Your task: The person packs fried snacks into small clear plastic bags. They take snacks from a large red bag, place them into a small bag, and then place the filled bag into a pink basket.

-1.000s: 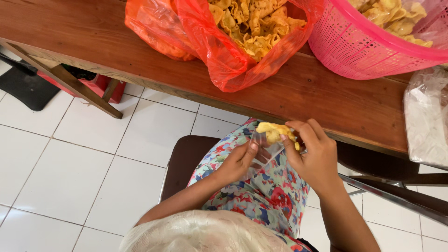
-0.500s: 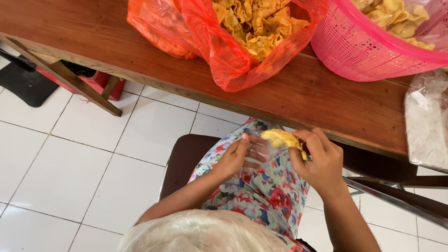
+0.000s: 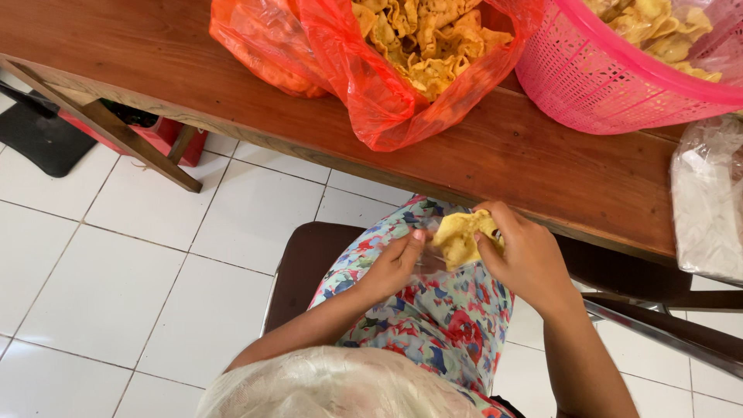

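Observation:
My right hand (image 3: 530, 259) grips a bunch of yellow fried crackers (image 3: 458, 238) above my lap, just below the front edge of the wooden table (image 3: 542, 174). My left hand (image 3: 395, 267) pinches the edge of a small clear plastic bag (image 3: 428, 262) that hangs under the crackers. The bag is thin and hard to make out. Both hands are over my floral-patterned clothing (image 3: 441, 317).
On the table an open red plastic bag (image 3: 387, 93) holds many yellow crackers, and a pink mesh basket (image 3: 611, 81) at the right holds more. A clear bag (image 3: 708, 201) lies at the right edge. A brown stool (image 3: 298, 263) stands on a white tiled floor.
Both hands with the crackers have dropped slightly from the table edge toward my lap. My left fingers have closed in nearer the crackers.

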